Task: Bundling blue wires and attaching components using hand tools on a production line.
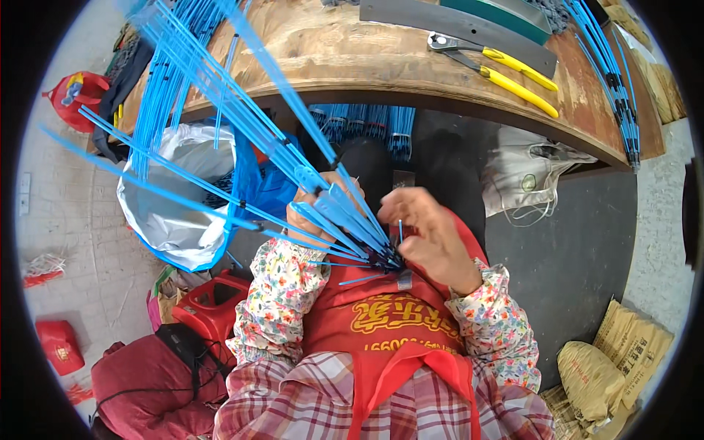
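Note:
A spread of long, thin blue ribs with black joints, resembling an umbrella frame (246, 121), slants across my lap toward the upper left. Its ribs gather at a dark hub (385, 257) in front of my red apron. My left hand (312, 209) is wrapped round the ribs, partly hidden behind their flat blue parts. Just right of the hub, my right hand (433, 238) has its fingers apart and curved, slightly smeared by motion. A short blue strip stands beside its thumb; contact between them is unclear.
Ahead is a wooden bench (323, 59) with yellow-handled pliers (506, 66), a grey metal bar (462, 33) and more blue ribs (609, 81). A silver-lined blue bag (172, 198) stands at left, near a red stool (209, 308). Blue bundles (359, 121) lie under the bench.

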A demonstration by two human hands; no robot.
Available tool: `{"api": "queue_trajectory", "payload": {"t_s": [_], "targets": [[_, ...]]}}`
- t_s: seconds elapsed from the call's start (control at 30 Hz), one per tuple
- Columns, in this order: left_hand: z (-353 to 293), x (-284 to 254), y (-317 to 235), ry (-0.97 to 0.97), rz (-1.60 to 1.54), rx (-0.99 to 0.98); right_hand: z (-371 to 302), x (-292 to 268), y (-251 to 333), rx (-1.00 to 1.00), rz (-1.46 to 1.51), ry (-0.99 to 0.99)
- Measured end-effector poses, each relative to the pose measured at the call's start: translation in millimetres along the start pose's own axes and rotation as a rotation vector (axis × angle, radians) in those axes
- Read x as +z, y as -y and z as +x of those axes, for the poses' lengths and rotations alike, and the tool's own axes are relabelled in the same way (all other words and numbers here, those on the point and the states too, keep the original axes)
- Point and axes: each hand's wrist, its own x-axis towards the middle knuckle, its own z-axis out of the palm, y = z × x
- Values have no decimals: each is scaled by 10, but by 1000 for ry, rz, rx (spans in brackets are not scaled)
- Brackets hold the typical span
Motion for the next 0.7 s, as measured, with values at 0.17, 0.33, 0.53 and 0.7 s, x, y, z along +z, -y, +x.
{"api": "queue_trajectory", "payload": {"t_s": [0.17,0.33,0.53,0.7], "targets": [[91,-572,75,490,-371,-241,15,69,39,183,-51,220],[80,-412,6,534,-311,-266,27,136,24,44,-167,161],[-81,27,-131,235,-20,-69,23,212,-12,-51,-266,152],[-144,153,-144,93,308,-187,4,248,-108,-257,-494,22]]}}
